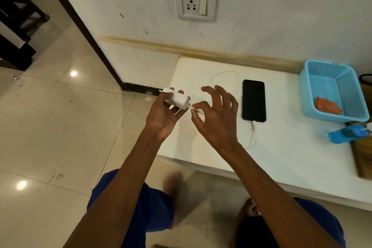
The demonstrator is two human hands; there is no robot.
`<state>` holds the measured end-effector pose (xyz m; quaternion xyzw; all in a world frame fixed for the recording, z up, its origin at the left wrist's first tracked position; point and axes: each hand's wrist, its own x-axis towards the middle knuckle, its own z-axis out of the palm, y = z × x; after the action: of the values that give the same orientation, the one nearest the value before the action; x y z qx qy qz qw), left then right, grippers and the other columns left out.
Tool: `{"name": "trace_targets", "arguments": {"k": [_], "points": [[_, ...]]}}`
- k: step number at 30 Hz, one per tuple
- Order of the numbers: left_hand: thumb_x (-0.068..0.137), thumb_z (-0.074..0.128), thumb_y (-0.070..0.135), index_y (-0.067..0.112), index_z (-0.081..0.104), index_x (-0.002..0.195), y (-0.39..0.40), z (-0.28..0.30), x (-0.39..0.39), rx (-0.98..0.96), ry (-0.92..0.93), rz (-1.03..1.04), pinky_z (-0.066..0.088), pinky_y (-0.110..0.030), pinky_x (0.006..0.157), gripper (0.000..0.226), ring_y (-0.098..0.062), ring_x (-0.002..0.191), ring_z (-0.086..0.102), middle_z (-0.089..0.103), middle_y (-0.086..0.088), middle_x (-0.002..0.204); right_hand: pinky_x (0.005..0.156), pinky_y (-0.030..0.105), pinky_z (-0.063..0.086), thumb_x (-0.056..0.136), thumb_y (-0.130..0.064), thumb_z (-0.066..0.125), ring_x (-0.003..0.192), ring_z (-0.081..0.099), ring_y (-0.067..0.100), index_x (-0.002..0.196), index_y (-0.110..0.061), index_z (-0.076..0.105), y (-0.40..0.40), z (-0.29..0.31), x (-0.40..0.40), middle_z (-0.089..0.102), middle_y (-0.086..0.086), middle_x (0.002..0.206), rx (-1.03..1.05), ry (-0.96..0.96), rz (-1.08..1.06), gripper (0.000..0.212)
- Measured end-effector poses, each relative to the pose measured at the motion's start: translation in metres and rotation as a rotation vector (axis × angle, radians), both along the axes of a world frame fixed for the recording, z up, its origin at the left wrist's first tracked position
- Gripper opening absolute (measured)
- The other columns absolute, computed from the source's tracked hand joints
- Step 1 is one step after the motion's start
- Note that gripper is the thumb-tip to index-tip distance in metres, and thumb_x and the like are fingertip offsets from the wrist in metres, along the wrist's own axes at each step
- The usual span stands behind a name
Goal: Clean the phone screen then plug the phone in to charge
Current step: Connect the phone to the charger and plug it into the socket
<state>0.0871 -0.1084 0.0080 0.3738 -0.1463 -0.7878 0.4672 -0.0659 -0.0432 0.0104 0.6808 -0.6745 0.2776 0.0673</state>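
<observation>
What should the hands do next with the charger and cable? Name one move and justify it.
Probably push the USB plug fully into the charger adapter. The right hand pinches the plug at the adapter's port, the left hand holds the adapter, the phone already has the cable in, and the wall socket is empty.

We see a warm, fairly bright indoor scene, evenly lit from overhead. Two round lamp reflections glare on the glossy floor tiles (48,127) at left. Shadows are soft and faint. The wide lens bends the wall (281,16) and the dark door frame (84,32) near the edges. One bare foot (173,187) below is blurred.
</observation>
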Motion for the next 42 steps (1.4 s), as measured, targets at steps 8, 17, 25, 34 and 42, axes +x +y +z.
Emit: {"name": "trace_targets", "arguments": {"k": [8, 17, 25, 34, 42], "points": [[0.094, 0.06, 0.016, 0.01, 0.054, 0.106, -0.002, 0.0, -0.002, -0.003, 0.012, 0.002, 0.055, -0.047, 0.091, 0.014, -0.042, 0.103, 0.064, 0.062, -0.019, 0.111, 0.106, 0.055, 0.036, 0.09, -0.031, 0.065, 0.134, 0.048, 0.031, 0.088, -0.022, 0.074, -0.001, 0.004, 0.001, 0.06, 0.001, 0.134, -0.032, 0.015, 0.004, 0.014], [0.096, 0.058, 0.017, 0.01, 0.054, 0.107, -0.001, 0.0, -0.002, -0.004, 0.005, -0.009, 0.057, -0.045, 0.087, 0.014, -0.04, 0.099, 0.067, 0.065, -0.018, 0.106, 0.106, 0.055, 0.035, 0.09, -0.031, 0.064, 0.134, 0.048, 0.031, 0.085, -0.021, 0.073, -0.002, 0.003, 0.001, 0.061, 0.001, 0.134, -0.066, 0.013, 0.009, 0.013], [0.094, 0.06, 0.016, 0.01, 0.051, 0.112, 0.001, -0.002, -0.004, -0.038, -0.049, -0.009, 0.06, -0.043, 0.083, 0.021, -0.041, 0.101, 0.066, 0.062, -0.02, 0.113, 0.107, 0.054, 0.034, 0.09, -0.032, 0.064, 0.136, 0.044, 0.03, 0.087, -0.023, 0.073, -0.002, 0.001, 0.002, 0.058, -0.001, 0.136, 0.002, -0.032, 0.003, 0.013], [0.095, 0.06, 0.016, 0.009, 0.05, 0.115, 0.001, -0.004, -0.009, -0.071, -0.102, 0.024, 0.058, -0.045, 0.087, 0.023, -0.041, 0.103, 0.066, 0.064, -0.018, 0.11, 0.104, 0.052, 0.037, 0.088, -0.031, 0.069, 0.135, 0.045, 0.028, 0.091, -0.023, 0.074, -0.004, -0.001, 0.001, 0.06, -0.001, 0.132, 0.039, -0.187, -0.005, 0.01], [0.096, 0.06, 0.016, 0.011, 0.051, 0.111, 0.002, -0.006, -0.014, -0.069, -0.158, 0.062, 0.054, -0.049, 0.094, 0.018, -0.042, 0.108, 0.064, 0.061, -0.019, 0.114, 0.106, 0.049, 0.035, 0.09, -0.035, 0.066, 0.135, 0.044, 0.027, 0.086, -0.024, 0.072, -0.004, -0.002, 0.002, 0.061, -0.004, 0.128, 0.064, -0.18, -0.057, 0.013]]}}
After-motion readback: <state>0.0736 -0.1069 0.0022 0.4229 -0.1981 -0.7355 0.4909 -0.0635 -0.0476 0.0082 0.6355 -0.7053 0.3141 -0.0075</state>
